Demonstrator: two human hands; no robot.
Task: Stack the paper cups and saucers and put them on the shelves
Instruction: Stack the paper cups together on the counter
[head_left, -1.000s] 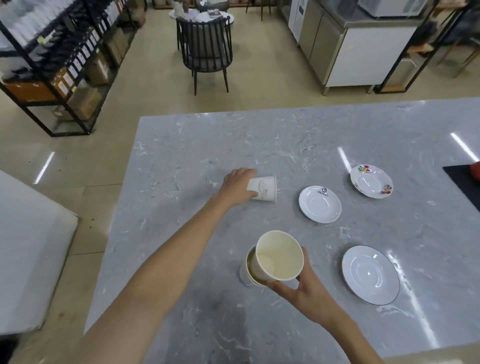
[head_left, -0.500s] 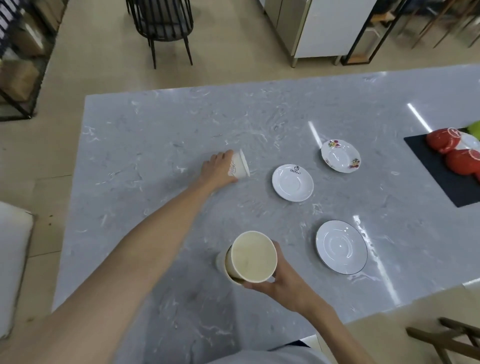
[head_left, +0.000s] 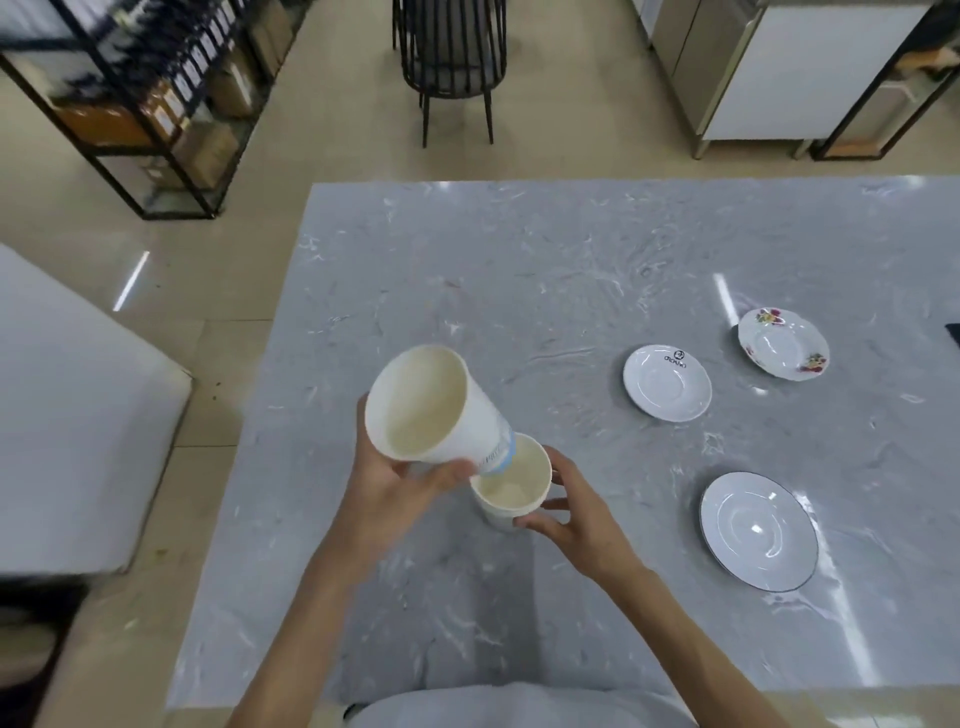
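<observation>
Grey marbled bench (head_left: 571, 270) across the centre and right of the frame. Black shelving rack (head_left: 135, 104) at upper left, black wire chair (head_left: 449, 57) at top centre. At lower right, rimmed saucer (head_left: 758, 530) flat on the bench; logo saucer (head_left: 667, 382) above it, floral saucer (head_left: 783, 344) further right, all apart. At centre, tilted paper cup (head_left: 426, 405) held in left hand (head_left: 387, 499), grip clenched around its wall, base dipping into the mouth of upright paper cup (head_left: 511, 483). Right hand (head_left: 576, 512) with grip curled against the upright cup's side, standing on the bench.
</observation>
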